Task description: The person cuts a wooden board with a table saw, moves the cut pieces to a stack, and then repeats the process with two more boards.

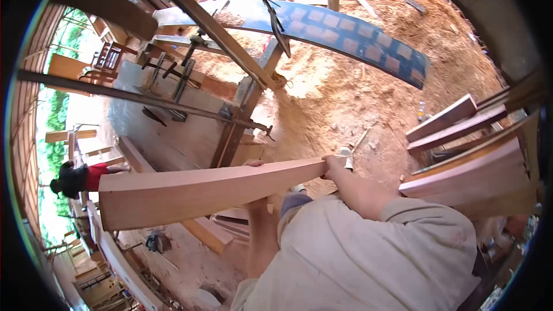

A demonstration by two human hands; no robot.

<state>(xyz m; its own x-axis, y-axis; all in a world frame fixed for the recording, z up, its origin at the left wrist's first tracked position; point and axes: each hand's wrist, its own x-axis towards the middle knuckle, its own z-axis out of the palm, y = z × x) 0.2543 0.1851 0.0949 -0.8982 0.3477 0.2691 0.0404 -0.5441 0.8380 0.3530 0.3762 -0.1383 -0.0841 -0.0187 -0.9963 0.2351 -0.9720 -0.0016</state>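
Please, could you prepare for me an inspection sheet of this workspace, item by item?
Surface: ground, strewn with shavings and dust.
Job's things: long wooden board, held off the ground; broad end at the picture's left, narrow end at the right hand.
Clutter: wood scraps at the top; planks at the picture's right.
Grips: right hand holds the narrow end; left hand mostly hidden, fingers showing at the board's far edge.
Cables: nothing seen clearly.
Surroundings: curved blue piece with pale squares; another person at the picture's left.
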